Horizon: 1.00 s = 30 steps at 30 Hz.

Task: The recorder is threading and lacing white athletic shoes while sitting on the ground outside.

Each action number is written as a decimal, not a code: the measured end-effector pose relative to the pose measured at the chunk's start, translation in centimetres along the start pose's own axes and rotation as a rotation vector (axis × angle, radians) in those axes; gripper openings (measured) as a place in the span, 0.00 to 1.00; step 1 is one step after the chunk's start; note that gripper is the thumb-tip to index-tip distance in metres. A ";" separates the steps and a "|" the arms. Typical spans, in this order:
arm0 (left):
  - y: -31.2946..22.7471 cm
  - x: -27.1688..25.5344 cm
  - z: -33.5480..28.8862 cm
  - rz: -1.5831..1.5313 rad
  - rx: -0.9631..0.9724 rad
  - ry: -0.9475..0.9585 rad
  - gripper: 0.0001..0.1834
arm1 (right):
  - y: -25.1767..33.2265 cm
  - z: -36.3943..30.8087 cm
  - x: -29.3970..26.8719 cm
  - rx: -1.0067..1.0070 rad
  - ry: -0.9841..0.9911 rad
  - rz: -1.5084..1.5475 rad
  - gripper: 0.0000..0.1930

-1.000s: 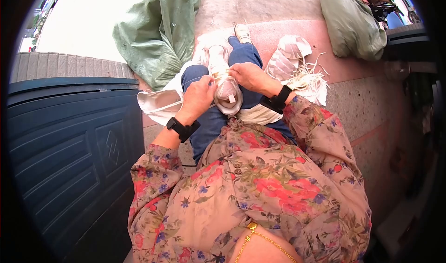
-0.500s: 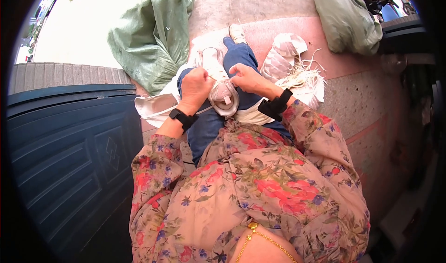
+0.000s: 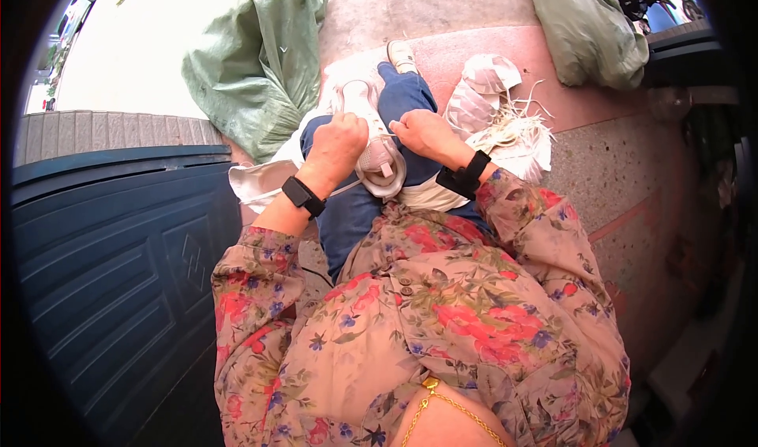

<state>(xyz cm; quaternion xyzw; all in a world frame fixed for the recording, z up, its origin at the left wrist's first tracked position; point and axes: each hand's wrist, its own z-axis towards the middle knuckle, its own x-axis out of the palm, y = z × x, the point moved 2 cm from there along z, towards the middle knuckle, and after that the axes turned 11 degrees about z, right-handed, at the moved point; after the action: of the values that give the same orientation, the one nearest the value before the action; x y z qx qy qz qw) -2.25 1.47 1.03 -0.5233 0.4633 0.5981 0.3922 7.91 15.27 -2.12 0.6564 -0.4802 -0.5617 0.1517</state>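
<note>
A white and pale pink sneaker lies on my lap between my blue-jeaned legs, its heel toward me. My left hand is a closed fist at the sneaker's left side. On the other side my right hand pinches a thin white shoelace near the sneaker's opening. Part of that lace shows between the two hands, across the tongue area. What my left fingers grip is mostly covered by the fist, but the lace runs to it. Both wrists carry black bands.
To the right lies a bundle of loose white laces, beside white shoe pieces. A white cloth or bag sits left of my leg. Large green sacks stand ahead on both sides. A dark blue panelled door is at left.
My left hand has shifted slightly up and right, its forearm turning with it. My right hand has barely moved. The sneaker stays in place.
</note>
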 end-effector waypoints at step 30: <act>-0.7 0.4 -4.1 -0.643 -0.456 0.054 0.06 | -2.8 -3.8 -3.7 -0.577 -0.318 0.106 0.04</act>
<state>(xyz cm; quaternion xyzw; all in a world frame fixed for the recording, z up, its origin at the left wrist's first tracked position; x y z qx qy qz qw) -0.60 -2.30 0.46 -0.7310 0.1411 0.5183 0.4207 12.96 18.36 -0.76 0.4646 -0.3524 -0.7612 0.2838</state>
